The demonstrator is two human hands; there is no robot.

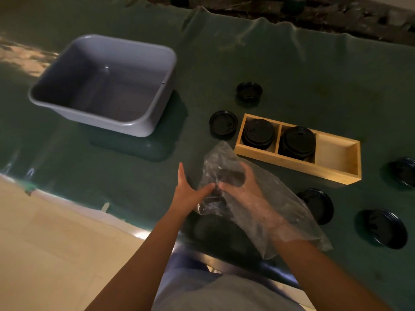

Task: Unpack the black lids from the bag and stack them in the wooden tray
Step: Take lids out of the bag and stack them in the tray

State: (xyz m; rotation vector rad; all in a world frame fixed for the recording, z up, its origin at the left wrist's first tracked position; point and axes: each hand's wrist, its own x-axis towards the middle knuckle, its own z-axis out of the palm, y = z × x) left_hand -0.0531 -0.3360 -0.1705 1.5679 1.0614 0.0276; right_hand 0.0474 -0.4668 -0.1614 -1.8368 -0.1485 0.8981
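A clear plastic bag lies over my right hand, which is inside it, its fingers curled around a black lid. My left hand rests outside the bag's left edge, fingers spread, thumb touching the plastic. The wooden tray has three compartments: lid stacks fill the left and middle, the right one holds nothing.
A grey plastic tub stands at the left on the green cloth. Loose black lids lie around the tray: two beyond it, others to the right and front. The table's edge runs near my body.
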